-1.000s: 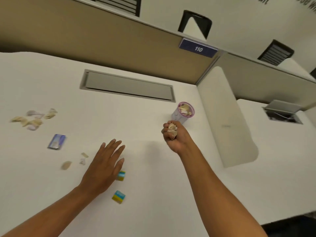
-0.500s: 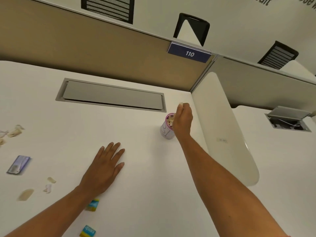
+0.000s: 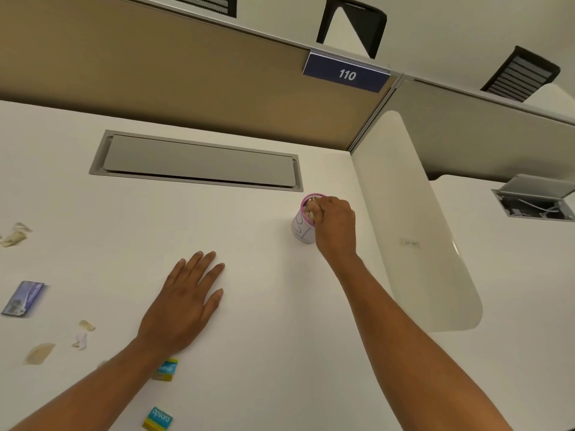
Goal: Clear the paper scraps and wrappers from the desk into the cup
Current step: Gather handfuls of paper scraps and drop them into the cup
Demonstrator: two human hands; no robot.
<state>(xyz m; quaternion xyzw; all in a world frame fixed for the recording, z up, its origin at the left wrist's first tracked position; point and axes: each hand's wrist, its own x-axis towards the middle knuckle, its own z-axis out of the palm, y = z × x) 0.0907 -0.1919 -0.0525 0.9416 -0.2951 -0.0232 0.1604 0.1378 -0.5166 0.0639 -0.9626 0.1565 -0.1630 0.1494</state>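
A white paper cup (image 3: 300, 228) with a pink rim stands on the white desk (image 3: 255, 306), holding crumpled scraps. My right hand (image 3: 336, 225) is over its right side, fingers pointing down into the opening among the scraps; whether they still pinch any is hidden. My left hand (image 3: 186, 303) lies flat on the desk with fingers spread, holding nothing. Paper scraps (image 3: 81, 334) lie at the lower left, a tan scrap (image 3: 40, 353) beside them, and a crumpled pile (image 3: 14, 236) sits at the left edge. A blue wrapper (image 3: 24, 297) lies near them.
Two blue-and-yellow eraser boxes (image 3: 165, 370) (image 3: 158, 419) lie by my left forearm. A grey cable flap (image 3: 199, 161) is set into the desk behind. A white divider panel (image 3: 413, 225) stands right of the cup; a tan partition runs along the back.
My right hand carried a clump of scraps up to the cup and now dips its fingers into the opening. My left hand stayed flat on the desk.
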